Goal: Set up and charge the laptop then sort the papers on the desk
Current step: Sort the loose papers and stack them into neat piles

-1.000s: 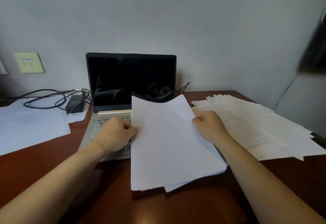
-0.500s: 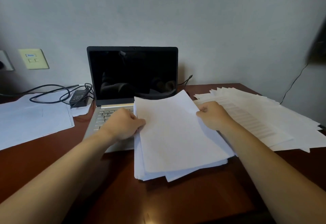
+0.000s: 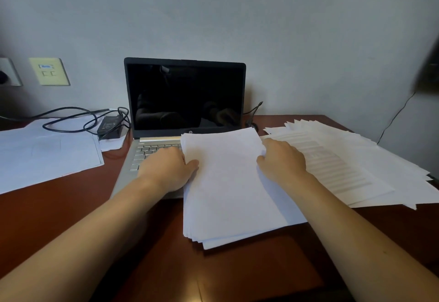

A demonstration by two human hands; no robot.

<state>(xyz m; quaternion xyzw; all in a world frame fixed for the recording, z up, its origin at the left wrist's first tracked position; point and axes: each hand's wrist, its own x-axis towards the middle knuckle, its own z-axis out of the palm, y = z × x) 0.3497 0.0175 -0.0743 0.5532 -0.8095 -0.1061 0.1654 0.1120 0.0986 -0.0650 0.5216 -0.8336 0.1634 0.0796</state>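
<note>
An open laptop (image 3: 185,97) with a dark screen stands at the back of the brown desk (image 3: 71,206). A stack of white paper (image 3: 228,187) lies flat, partly over the keyboard's right side and partly on the desk. My left hand (image 3: 168,171) grips the stack's left edge, thumb on top. My right hand (image 3: 282,161) holds its right edge with curled fingers. A fanned spread of printed sheets (image 3: 351,159) lies to the right. The black charger brick (image 3: 109,126) and its cable (image 3: 69,121) sit left of the laptop.
More white sheets (image 3: 45,149) cover the desk's left side under the cable. A yellowish wall plate (image 3: 48,71) and a socket (image 3: 8,71) are on the wall at left. A thin cable (image 3: 396,116) hangs down the wall at right.
The stack, earlier lifted and tilted between both hands, has come down flat onto the desk and keyboard. Both hands stayed on its edges.
</note>
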